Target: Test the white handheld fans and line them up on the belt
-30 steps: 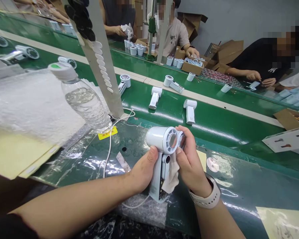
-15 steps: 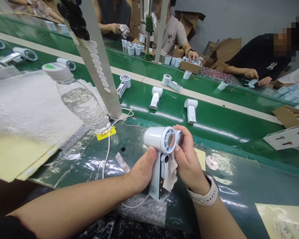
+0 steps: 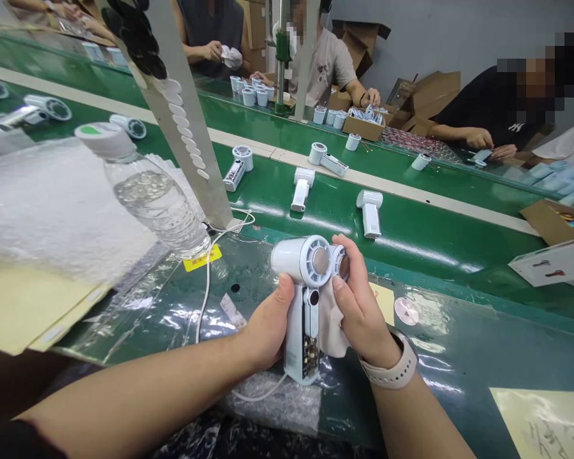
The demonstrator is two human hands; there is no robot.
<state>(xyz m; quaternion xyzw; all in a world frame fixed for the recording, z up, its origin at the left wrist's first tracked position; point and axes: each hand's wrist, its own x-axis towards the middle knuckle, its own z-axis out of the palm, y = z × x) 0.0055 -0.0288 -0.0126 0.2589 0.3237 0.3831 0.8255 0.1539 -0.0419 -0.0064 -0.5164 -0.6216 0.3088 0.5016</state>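
My left hand (image 3: 268, 322) is wrapped round a light blue handheld fan (image 3: 294, 261), its thumb just under the round head. The fan is upright, and its open handle shows a circuit board. Close against its right side, my right hand (image 3: 361, 299) grips a second fan head (image 3: 339, 262) together with a pale cloth (image 3: 333, 322). The lower part of that second fan is hidden behind the cloth and the first fan. A white cable (image 3: 263, 396) runs below the handle.
A water bottle (image 3: 153, 197) and a metal post (image 3: 186, 121) stand at the left. Several fans lie on the green belt (image 3: 411, 233) ahead. Yellow paper (image 3: 545, 421) lies at the lower right. People work across the belt, near an open carton (image 3: 363, 127).
The first fan has shifted slightly left and up and turned, showing more of its front and circuit board. The second fan head and the cloth are more visible.
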